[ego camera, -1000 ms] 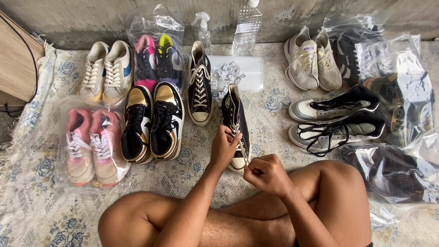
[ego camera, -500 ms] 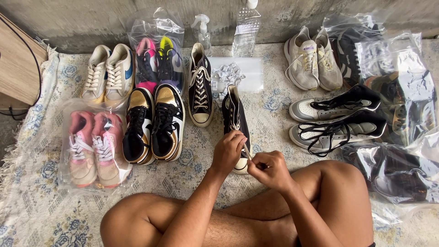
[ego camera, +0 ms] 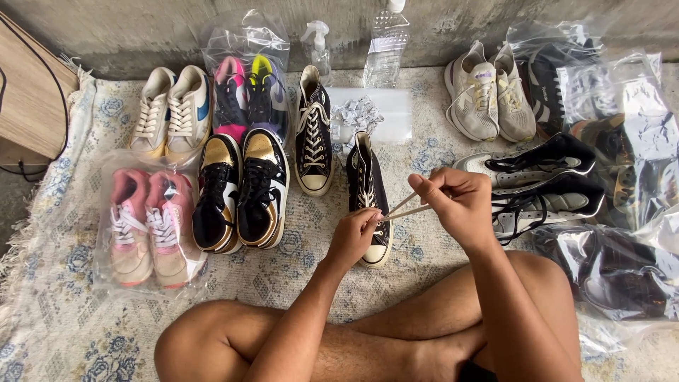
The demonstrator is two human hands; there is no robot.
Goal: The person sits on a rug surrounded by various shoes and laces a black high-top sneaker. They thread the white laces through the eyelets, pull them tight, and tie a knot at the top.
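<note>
**Lacing the black high-top sneaker**

The black high-top sneaker (ego camera: 370, 198) lies on the floral rug (ego camera: 64, 332), in front of the crossed legs. The left hand (ego camera: 353, 237) rests on its toe and pinches the cream lace (ego camera: 407, 207) at the eyelets. The right hand (ego camera: 456, 205) grips the 2 lace ends, drawn tight. To do this well, I think both ends should be pulled evenly while the shoe is kept steady. Compared with 0.5 s ago, the right hand is higher and further right, so the lace is longer.
</note>
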